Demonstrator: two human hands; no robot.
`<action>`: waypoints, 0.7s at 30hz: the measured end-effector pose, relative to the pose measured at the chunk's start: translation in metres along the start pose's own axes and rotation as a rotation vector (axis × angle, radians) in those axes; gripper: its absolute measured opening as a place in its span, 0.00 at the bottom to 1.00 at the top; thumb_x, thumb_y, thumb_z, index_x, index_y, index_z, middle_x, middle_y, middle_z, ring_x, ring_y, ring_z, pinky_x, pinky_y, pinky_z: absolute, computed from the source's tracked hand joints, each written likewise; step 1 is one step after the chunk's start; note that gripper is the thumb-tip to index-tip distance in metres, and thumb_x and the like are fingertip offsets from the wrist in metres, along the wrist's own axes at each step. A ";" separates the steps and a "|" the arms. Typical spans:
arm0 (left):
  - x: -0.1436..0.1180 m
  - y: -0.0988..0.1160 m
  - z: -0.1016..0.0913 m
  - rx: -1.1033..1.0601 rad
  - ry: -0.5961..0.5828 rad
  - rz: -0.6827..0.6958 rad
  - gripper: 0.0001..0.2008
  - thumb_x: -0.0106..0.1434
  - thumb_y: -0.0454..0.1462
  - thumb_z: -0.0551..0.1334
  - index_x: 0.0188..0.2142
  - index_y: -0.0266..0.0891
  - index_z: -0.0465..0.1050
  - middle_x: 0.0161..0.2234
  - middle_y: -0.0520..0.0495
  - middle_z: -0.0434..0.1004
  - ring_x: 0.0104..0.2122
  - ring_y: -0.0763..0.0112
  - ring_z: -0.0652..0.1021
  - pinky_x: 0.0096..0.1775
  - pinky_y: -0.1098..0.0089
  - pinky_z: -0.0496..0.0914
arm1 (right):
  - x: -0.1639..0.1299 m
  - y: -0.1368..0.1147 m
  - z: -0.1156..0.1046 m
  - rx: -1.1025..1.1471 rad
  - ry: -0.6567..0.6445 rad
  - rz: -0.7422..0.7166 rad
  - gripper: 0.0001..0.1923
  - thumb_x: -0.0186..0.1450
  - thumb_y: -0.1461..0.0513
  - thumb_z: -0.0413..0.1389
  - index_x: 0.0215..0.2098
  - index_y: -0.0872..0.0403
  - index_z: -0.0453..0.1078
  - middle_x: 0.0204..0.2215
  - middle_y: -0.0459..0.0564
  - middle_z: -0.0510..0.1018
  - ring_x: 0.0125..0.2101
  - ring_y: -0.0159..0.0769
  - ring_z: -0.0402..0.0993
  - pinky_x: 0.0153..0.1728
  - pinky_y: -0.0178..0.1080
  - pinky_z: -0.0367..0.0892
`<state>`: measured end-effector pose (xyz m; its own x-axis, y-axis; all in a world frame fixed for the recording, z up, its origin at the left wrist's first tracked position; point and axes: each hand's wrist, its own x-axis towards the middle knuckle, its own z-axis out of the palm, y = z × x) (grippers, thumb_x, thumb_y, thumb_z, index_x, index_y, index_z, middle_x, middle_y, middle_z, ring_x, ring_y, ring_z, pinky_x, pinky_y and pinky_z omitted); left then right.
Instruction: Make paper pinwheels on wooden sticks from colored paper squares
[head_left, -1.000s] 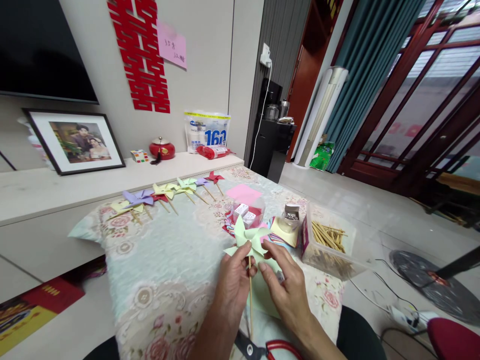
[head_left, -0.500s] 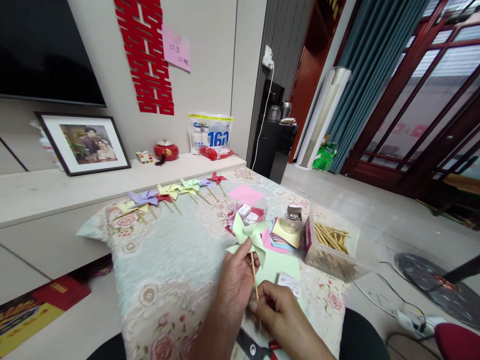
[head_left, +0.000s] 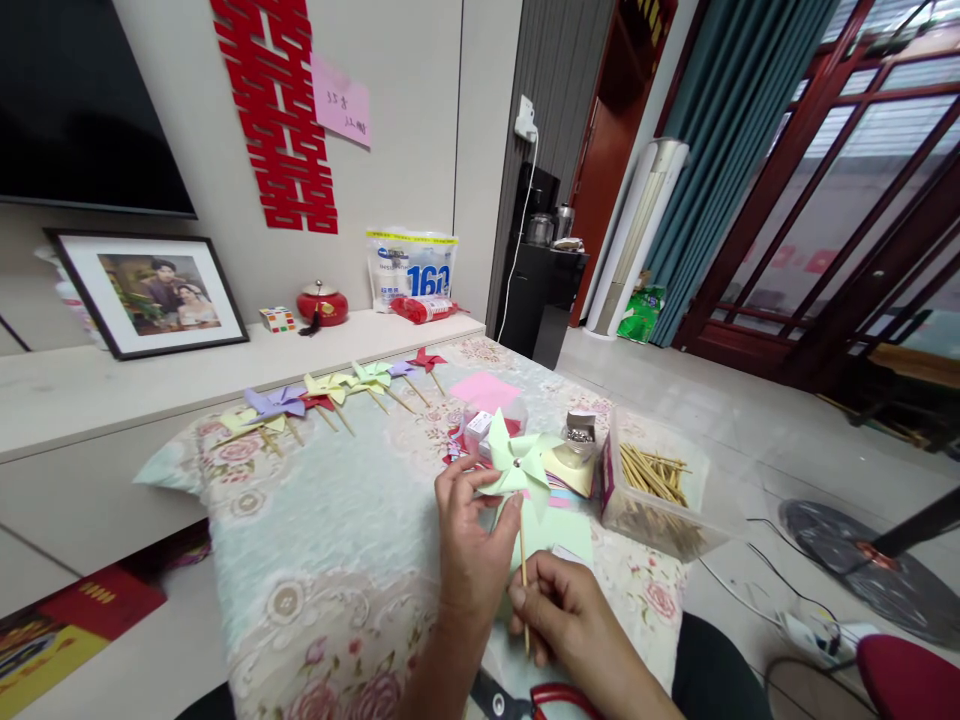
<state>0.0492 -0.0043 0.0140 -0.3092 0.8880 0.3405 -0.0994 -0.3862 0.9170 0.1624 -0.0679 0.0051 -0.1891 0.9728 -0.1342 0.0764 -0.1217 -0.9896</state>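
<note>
In the head view, my left grip (head_left: 472, 530) has uncovered the pin (head_left: 517, 462) of the pinwheel (head_left: 534, 466), which now looks fastened. My right grip (head_left: 553, 605) clamps the stick (head_left: 523, 545) above the near tabletop (head_left: 337, 510); whether the left pinches anything, I can't tell.

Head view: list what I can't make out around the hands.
In the head view:
Top end of the stick: hidden behind the green pinwheel.
White thing: partly covered by the right hand, so its shape is unclear.
Red-handled tool: cut off by the bottom edge.
</note>
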 end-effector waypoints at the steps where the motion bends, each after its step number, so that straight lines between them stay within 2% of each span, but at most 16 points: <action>1: 0.000 0.000 -0.001 0.033 -0.005 0.011 0.09 0.53 0.31 0.70 0.34 0.41 0.76 0.51 0.40 0.67 0.50 0.58 0.74 0.41 0.67 0.73 | -0.001 0.000 0.001 0.006 -0.004 0.006 0.17 0.64 0.51 0.58 0.28 0.55 0.66 0.21 0.45 0.75 0.14 0.23 0.60 0.18 0.29 0.53; 5: 0.001 0.001 -0.002 0.060 -0.014 -0.003 0.06 0.54 0.32 0.70 0.31 0.41 0.76 0.48 0.40 0.69 0.50 0.58 0.73 0.40 0.69 0.73 | -0.002 -0.001 0.003 0.017 -0.009 0.010 0.16 0.64 0.51 0.58 0.29 0.55 0.66 0.21 0.44 0.75 0.14 0.23 0.60 0.18 0.29 0.53; 10: 0.001 -0.001 -0.002 0.014 -0.016 -0.041 0.05 0.53 0.33 0.71 0.29 0.40 0.77 0.47 0.41 0.70 0.44 0.62 0.75 0.38 0.70 0.73 | -0.002 0.000 0.004 -0.003 -0.011 0.002 0.18 0.64 0.50 0.58 0.28 0.55 0.66 0.21 0.44 0.74 0.15 0.23 0.60 0.18 0.29 0.53; 21: 0.001 -0.016 -0.003 0.084 -0.042 0.025 0.04 0.59 0.37 0.64 0.31 0.39 0.74 0.46 0.42 0.69 0.42 0.65 0.77 0.37 0.69 0.75 | -0.003 0.003 0.005 -0.015 -0.015 0.022 0.22 0.62 0.46 0.59 0.26 0.55 0.65 0.20 0.44 0.72 0.14 0.23 0.60 0.17 0.29 0.54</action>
<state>0.0477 0.0022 -0.0010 -0.2701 0.8889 0.3699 -0.0116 -0.3872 0.9219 0.1583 -0.0723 0.0024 -0.2014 0.9669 -0.1566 0.0956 -0.1397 -0.9856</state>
